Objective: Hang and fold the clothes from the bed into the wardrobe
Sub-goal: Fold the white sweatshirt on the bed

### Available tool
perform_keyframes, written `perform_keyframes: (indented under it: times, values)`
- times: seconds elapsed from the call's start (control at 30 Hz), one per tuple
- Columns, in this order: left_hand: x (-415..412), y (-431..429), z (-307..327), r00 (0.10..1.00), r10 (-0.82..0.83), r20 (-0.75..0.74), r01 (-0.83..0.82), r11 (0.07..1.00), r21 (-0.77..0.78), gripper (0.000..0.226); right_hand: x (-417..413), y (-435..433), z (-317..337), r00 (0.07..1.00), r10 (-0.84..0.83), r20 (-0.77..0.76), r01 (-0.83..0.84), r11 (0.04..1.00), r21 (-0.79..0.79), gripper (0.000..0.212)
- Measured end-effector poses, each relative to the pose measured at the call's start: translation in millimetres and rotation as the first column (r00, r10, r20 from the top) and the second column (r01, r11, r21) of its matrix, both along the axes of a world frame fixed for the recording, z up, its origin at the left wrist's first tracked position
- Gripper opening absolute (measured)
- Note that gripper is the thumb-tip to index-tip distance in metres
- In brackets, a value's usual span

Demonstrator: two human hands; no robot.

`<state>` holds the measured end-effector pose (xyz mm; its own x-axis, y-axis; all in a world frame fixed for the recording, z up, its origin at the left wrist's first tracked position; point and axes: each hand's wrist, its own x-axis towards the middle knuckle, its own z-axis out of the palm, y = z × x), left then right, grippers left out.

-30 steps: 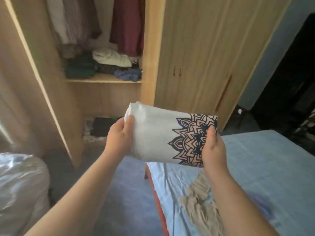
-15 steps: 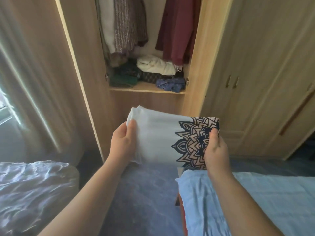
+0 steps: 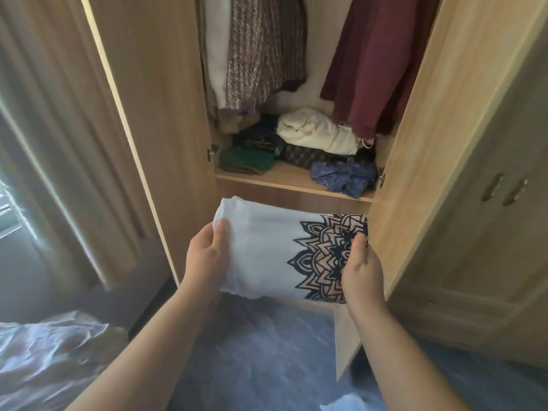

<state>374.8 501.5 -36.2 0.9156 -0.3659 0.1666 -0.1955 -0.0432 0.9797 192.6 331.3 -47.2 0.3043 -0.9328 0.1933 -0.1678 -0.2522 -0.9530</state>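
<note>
Closer now, the wardrobe fills my view. Left hand and right hand grip pinches the folded white shirt, mandala print rightward.

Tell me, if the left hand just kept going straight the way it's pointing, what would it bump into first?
Probably the front edge of the wardrobe shelf, just ahead of the left hand holding the folded cloth. Depth is hard to judge.

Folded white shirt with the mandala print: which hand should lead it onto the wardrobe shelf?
Probably the left. The left hand grips the folded white shirt on the plain end, below the bare wood at the shelf front. The right hand sits under the blue garment, close to the door.
</note>
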Motion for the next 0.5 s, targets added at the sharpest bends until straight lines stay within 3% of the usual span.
perform_keyframes:
  times: [0.5]
  values:
    - [293,-234,-38,0.992,-0.124,-0.033,0.128,0.980,0.151,0.040,283,-223,-29,0.989,-0.119,-0.089,0.119,0.993,0.004,0.058]
